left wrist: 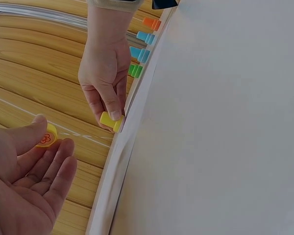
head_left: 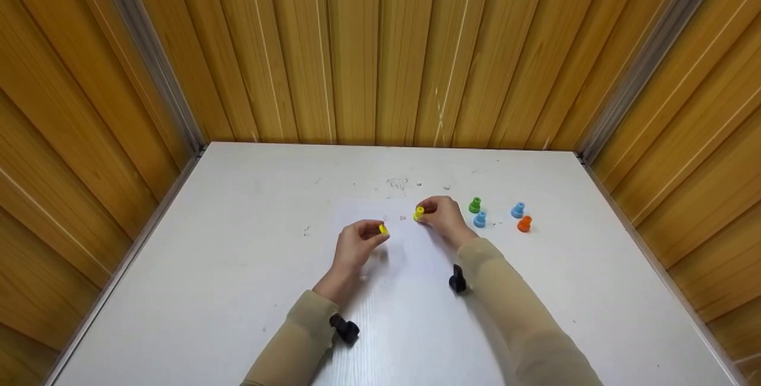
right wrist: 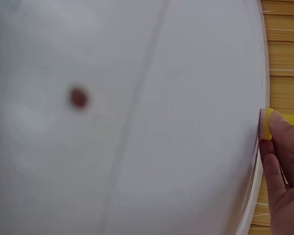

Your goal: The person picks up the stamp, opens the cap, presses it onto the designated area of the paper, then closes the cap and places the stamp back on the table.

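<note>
My right hand (head_left: pixel 445 220) pinches a yellow toy stamp (head_left: pixel 419 214) by its handle, and its base meets a white sheet of paper (head_left: pixel 404 258). Seen from the right wrist, the thumb lies along the yellow stamp (right wrist: pixel 269 123) above the sheet. To the left, my left hand (head_left: pixel 354 247) holds a small yellow cap (head_left: pixel 383 229) between thumb and fingers, raised off the paper. A red flower shows on the face of that cap (left wrist: pixel 47 137) in the left wrist view. Small faint marks (head_left: pixel 402 217) lie on the paper between both hands.
Right of the paper stand a green stamp (head_left: pixel 475 205), two blue stamps, one nearer (head_left: pixel 480 219) and one farther right (head_left: pixel 518 210), and an orange stamp (head_left: pixel 524 223). Dark scribbles (head_left: pixel 397 184) mark the white table (head_left: pixel 250 285). Wood-patterned walls (head_left: pixel 374 53) enclose three sides.
</note>
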{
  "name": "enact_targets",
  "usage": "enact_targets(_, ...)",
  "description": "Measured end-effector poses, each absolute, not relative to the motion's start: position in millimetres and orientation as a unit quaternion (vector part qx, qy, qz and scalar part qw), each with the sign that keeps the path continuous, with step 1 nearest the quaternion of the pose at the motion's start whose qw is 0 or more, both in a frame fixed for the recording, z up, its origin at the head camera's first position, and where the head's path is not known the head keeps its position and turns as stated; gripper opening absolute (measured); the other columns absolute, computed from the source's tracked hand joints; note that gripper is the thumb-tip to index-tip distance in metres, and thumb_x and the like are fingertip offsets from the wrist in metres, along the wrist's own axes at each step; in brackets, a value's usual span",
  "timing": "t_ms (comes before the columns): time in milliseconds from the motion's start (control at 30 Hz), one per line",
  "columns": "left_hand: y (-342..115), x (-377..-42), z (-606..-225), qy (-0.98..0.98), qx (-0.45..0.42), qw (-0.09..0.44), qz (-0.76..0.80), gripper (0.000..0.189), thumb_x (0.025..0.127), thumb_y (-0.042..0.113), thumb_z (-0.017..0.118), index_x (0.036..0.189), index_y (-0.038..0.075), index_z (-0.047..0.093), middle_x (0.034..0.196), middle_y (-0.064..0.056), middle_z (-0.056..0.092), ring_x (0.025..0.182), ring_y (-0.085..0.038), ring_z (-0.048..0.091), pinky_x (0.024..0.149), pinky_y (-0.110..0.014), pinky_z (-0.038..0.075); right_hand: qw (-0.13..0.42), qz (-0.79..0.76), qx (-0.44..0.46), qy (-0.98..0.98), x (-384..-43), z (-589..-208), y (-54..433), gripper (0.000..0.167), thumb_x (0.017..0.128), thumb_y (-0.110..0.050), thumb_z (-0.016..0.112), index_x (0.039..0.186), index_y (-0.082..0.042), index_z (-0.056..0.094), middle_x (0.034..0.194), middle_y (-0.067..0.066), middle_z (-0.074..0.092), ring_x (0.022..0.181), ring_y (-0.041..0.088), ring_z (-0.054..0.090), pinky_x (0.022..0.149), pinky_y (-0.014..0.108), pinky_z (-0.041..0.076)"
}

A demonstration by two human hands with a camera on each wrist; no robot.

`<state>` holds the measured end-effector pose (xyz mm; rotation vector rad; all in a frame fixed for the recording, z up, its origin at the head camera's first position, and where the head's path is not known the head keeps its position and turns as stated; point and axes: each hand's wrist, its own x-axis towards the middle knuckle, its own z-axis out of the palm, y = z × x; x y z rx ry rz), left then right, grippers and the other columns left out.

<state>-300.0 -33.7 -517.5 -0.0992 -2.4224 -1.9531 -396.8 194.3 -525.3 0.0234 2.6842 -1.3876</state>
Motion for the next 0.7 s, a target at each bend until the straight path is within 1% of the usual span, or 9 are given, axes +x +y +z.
enact_targets(267, -34.6, -300.8, -518.3, -0.782, -0.035, 0.016, -0.622, 0.032, 0.090, 0.009, 0.080, 0.118, -0.003, 0.073, 0.108, -0.014, 0.077, 0.093, -0.018, 0.073, 0.081, -0.026, 0.063, 0.062, -0.453, 0.007, 0.889, -396.9, -524.0, 194.1, 0.025, 0.088, 0.000, 0.078, 0.112, -0.007, 0.074, 0.112, 0.011, 0.072, 0.104, 0.023, 0.066, 0.101, 0.037, 0.058)
enact_targets(467, -34.6, -301.8, -518.4, -0.788, -0.033, 0.020, -0.614, 0.032, 0.090, 0.011, 0.080, 0.118, -0.002, 0.073, 0.109, -0.014, 0.077, 0.095, -0.019, 0.074, 0.080, -0.026, 0.062, 0.053, -0.446, -0.002, 0.894, -397.6, -523.8, 193.7, 0.025, 0.087, 0.002, 0.078, 0.111, -0.004, 0.074, 0.110, 0.012, 0.074, 0.103, 0.023, 0.067, 0.098, 0.036, 0.059)
enact_targets(700, -35.4, -302.8, -519.7, -0.786, -0.021, 0.014, -0.617, 0.033, 0.090, 0.012, 0.080, 0.120, -0.001, 0.073, 0.109, -0.012, 0.077, 0.095, -0.018, 0.073, 0.081, -0.026, 0.062, 0.070, -0.450, 0.008, 0.890, -395.0, -522.2, 192.2, 0.026, 0.089, 0.002, 0.076, 0.114, -0.007, 0.073, 0.114, 0.011, 0.071, 0.106, 0.024, 0.065, 0.103, 0.038, 0.058)
